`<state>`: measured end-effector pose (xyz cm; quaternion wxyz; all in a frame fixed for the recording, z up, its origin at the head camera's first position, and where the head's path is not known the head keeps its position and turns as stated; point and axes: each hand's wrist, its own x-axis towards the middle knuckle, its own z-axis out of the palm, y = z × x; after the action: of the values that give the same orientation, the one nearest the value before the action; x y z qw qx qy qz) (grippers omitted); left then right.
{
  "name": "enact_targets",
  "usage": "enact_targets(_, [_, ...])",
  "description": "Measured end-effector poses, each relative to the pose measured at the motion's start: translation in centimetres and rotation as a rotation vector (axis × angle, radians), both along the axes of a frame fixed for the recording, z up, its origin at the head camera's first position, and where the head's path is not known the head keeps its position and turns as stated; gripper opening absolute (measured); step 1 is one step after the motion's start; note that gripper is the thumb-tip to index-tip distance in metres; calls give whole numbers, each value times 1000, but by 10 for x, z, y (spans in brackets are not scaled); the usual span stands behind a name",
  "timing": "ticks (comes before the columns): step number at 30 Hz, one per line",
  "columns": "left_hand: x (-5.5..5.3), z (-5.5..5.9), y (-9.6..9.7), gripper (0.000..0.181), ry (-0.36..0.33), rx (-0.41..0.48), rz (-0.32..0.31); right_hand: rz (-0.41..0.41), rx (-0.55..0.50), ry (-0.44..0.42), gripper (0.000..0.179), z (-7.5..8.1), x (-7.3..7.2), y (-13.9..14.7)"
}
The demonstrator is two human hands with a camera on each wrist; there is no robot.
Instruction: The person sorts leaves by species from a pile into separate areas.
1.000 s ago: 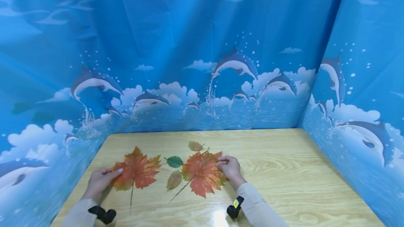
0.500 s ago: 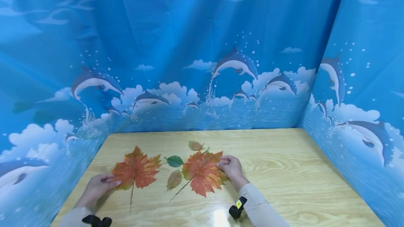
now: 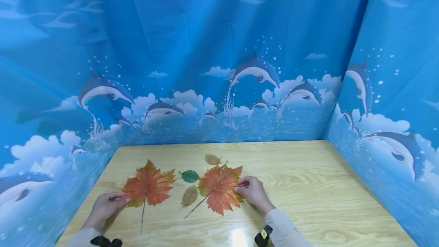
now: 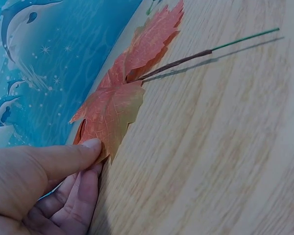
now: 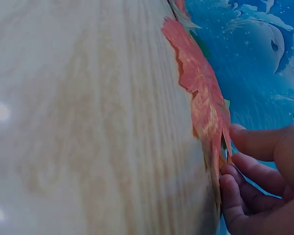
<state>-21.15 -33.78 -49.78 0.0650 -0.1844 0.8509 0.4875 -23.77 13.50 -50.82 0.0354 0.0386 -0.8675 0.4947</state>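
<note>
Two large orange-red maple leaves with thin stems lie on the wooden table. My left hand [image 3: 104, 208] pinches the lower left edge of the left maple leaf [image 3: 148, 184], thumb on top and fingers beneath, as the left wrist view shows. That leaf's stem [image 4: 186, 61] points away from the hand, brown then green. On the right maple leaf [image 3: 219, 191], my right hand [image 3: 253, 193] grips the right edge between thumb and fingers. In the right wrist view this leaf [image 5: 206, 103] appears nearly edge-on, and part of its edge is hidden behind the fingertips.
Between the maple leaves lie a small green leaf [image 3: 189, 176] and a brownish-green leaf [image 3: 189, 196]. Another small reddish-green leaf [image 3: 212, 159] sits behind the right one. A blue dolphin-print curtain [image 3: 192, 68] borders the table [image 3: 302, 201] at the back and sides.
My left hand has slid back a little toward the lower left along its leaf's edge. The right hand has shifted slightly down and nearer to me on its leaf. Both leaves stay nearly in place.
</note>
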Motion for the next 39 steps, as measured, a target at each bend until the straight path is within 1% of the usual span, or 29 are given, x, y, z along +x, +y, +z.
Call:
enact_targets(2, [0, 0, 0, 53, 1, -6, 3, 49, 43, 5, 20, -2, 2, -1])
enact_targets(4, [0, 0, 0, 54, 0, -8, 2, 79, 85, 17, 20, -3, 3, -2])
enact_targets(7, [1, -1, 0, 54, 8, -19, -1, 102, 142, 41, 18, -4, 2, -4])
enact_targets(11, [2, 0, 1, 55, 16, -26, -1, 120, 182, 81, 17, -3, 2, -5])
enact_targets(16, [2, 0, 3, 61, 11, -20, 8, 120, 164, 82, 15, -2, 2, -4])
enact_targets(20, [3, 0, 3, 59, 41, -25, 10, 124, 127, 69, 12, 0, 3, -4])
enact_targets(23, [4, 0, 4, 54, 70, 17, 22, 130, 109, 56, 11, 2, 3, -3])
enact_targets(26, [5, -1, 5, 50, 80, 79, 45, 133, 94, 38, 9, 4, 2, -2])
enact_targets(29, [5, -1, 5, 49, 89, 115, 58, 124, 86, 18, 7, 5, 1, -2])
enact_targets(36, [9, 0, 7, 41, 105, 149, 124, 88, 122, 52, 4, 8, 0, 2])
enact_targets(39, [9, 0, 7, 42, 113, 136, 129, 68, 121, 49, 6, 8, -1, 5])
